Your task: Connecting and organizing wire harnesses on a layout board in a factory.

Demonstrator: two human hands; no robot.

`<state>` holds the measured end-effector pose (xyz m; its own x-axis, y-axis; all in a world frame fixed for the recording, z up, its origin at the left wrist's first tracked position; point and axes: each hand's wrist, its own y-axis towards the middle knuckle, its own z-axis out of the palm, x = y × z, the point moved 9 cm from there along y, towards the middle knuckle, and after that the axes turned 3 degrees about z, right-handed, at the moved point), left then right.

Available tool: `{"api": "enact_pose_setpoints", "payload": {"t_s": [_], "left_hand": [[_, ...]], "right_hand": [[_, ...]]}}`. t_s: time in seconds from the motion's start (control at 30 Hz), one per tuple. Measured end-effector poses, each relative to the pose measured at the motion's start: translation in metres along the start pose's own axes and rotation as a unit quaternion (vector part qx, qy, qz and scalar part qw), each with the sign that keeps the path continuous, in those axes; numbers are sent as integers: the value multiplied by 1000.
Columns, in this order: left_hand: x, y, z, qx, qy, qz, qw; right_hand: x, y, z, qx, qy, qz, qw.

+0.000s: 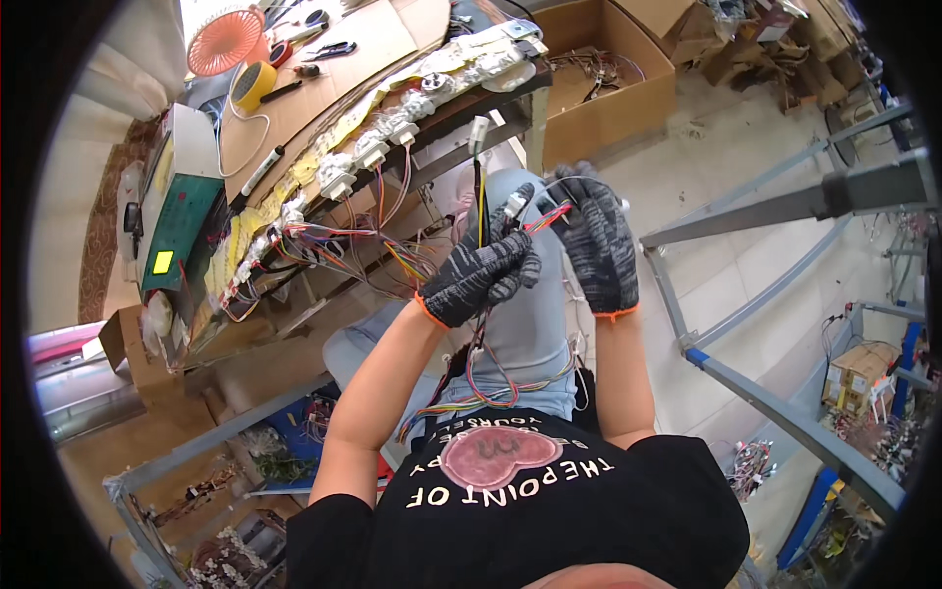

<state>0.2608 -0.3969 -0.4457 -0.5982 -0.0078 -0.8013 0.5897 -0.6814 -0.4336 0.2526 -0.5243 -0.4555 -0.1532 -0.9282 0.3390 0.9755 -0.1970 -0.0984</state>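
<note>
Above your lap, wire ends between two gloved hands

Over your light-blue trousers (525,329), your left hand (481,275) is curled round yellow and black leads (482,201), fingers folded in, with a white connector (514,205) at its fingertips. Your right hand (596,245) has its fingers bent and close to the coloured wires (547,218), which lie between the two hands; whether thumb and finger actually pinch them, I can't make out.

The step in hand looks like fine work on these wire ends beside the connector. The next move would call for a steady left hold and an exact right fingertip, with no tug on the leads.

Mind the edge of the cardboard-covered bench (388,39): its taped strip (481,69) runs ahead and to your left, and hanging wires (392,250) near your left hand could snag. More wires cross your lap (491,398). To the right, tiled floor (726,137) gives your right hand more room, bounded by a metal frame (785,422); ahead, a cardboard box (608,118) stands past the bench end.
</note>
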Motion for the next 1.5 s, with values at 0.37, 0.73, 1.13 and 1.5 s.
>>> {"api": "enact_pose_setpoints", "payload": {"t_s": [0.37,0.73,1.13,1.5], "left_hand": [[-27,29,-4,-1,173,252,952],[-29,26,-24,-21,-57,141,988],[-40,34,-32,-47,-115,134,983],[-51,34,-28,-46,-221,158,961]], "right_hand": [[17,19,89,-16,-670,-234,704],[23,61,2,-104,-174,-124,971],[-1,19,-10,-126,-512,-2,850],[-44,2,25,79,-636,88,763]]}}
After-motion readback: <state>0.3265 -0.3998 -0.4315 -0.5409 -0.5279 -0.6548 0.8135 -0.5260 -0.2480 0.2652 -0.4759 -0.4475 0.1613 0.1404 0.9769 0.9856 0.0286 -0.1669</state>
